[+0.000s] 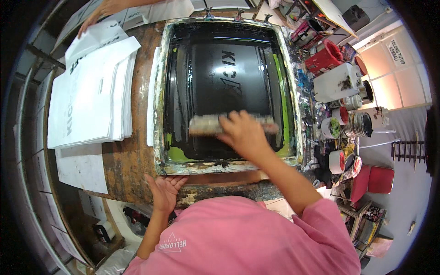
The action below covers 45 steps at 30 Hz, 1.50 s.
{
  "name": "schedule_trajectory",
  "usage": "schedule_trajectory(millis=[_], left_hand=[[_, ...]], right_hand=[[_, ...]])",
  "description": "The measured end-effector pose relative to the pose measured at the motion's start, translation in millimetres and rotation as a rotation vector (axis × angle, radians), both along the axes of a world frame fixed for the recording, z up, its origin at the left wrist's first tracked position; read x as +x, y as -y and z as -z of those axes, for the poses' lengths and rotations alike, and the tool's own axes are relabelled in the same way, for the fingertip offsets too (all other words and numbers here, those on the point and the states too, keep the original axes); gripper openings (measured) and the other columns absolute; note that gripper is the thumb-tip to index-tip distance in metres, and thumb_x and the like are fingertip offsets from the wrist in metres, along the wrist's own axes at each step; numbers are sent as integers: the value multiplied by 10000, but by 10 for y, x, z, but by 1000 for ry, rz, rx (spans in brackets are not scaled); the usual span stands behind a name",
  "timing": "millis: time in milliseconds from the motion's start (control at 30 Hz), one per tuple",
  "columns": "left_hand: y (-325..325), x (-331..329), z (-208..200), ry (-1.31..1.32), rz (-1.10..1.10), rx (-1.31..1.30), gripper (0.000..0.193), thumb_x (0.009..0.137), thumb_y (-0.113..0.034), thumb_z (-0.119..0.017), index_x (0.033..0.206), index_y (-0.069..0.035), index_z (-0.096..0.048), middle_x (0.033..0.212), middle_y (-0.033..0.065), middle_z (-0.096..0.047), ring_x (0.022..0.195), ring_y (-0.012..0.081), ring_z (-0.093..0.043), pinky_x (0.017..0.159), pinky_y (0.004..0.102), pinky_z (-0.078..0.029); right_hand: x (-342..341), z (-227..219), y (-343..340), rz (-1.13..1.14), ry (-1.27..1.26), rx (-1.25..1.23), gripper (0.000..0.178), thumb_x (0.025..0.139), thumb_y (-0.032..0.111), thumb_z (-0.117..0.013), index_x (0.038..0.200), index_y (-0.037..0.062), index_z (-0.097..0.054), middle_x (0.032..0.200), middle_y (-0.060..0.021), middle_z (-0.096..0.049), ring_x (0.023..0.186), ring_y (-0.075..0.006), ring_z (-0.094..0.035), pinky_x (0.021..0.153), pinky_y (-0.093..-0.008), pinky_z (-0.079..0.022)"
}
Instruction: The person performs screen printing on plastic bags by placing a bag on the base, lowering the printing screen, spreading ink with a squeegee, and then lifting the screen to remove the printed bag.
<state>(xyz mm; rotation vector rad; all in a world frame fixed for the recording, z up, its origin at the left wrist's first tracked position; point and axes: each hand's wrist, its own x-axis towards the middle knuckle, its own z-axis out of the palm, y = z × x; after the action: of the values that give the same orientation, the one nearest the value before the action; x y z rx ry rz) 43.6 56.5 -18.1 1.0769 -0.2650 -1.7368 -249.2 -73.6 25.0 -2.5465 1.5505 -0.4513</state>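
A screen-printing frame (159, 114) with a paint-crusted rim lies before me on a worn wooden table. Its mesh (220, 59) is coated in wet black ink, with green showing along the right side and near corners. My right hand (243, 133) is closed around a squeegee (204, 125), which lies crosswise on the mesh in its nearer half; both are slightly blurred. Dark printed letters show beyond the squeegee. My left hand (166, 190) is at the frame's near left corner, palm up, fingers spread, holding nothing; whether its fingertips touch the rim I cannot tell.
Left of the frame stands a stack of white printed sheets (87, 105); another person's hand (94, 20) lifts its far corner. Ink tubs, a red container (324, 57) and a white jug (337, 82) crowd the right side. Clamps (239, 14) line the far rim.
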Motion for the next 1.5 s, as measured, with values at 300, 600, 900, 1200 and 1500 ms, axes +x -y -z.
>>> schedule_trajectory(millis=[300, 600, 900, 1200, 1500], left_hand=[[-87, 163, 226, -132, 47, -156, 1095, 863, -892, -334, 1503, -5, -385, 1452, 211, -548, 1314, 359, -567, 1108, 578, -442], [-137, 226, 370, -315, 48, -276, 1007, 862, -887, -330, 1418, -80, -562, 1426, 183, -591, 1360, 375, -527, 1149, 610, -384], [-102, 234, 427, -390, 126, -426, 1002, 873, -895, -273, 1376, -105, -632, 1389, 165, -633, 1336, 370, -555, 1163, 635, -342], [-44, 210, 269, -495, 164, -445, 982, 881, -882, -301, 1331, -87, -660, 1406, 200, -613, 1357, 405, -522, 1194, 590, -305], [766, 18, -1221, -165, 192, -872, 1069, 827, -887, -465, 1599, -155, -350, 1624, 253, -323, 1487, 486, -296, 1193, 641, -249]], right_hand=[[-252, 227, 2547, 27, -106, -227, 366, 921, 472, -662, 1052, 130, -673, 1017, -102, -654, 979, -336, -664, 782, -480, -565], [-387, -21, 3248, -67, -159, -137, 480, 965, 581, -556, 1082, 138, -700, 1023, -145, -732, 995, -367, -690, 817, -508, -538], [-198, -96, 1662, -17, -112, -102, 376, 947, 475, -633, 1000, 103, -616, 897, -140, -684, 863, -375, -682, 726, -506, -535], [-13, -948, -681, 25, -42, 46, 358, 896, 385, -696, 997, 62, -577, 898, -134, -596, 900, -331, -625, 743, -469, -528], [111, -2160, 10, 108, -33, -692, 317, 870, 413, -642, 811, 102, -624, 763, -88, -638, 760, -286, -630, 838, -483, -402]])
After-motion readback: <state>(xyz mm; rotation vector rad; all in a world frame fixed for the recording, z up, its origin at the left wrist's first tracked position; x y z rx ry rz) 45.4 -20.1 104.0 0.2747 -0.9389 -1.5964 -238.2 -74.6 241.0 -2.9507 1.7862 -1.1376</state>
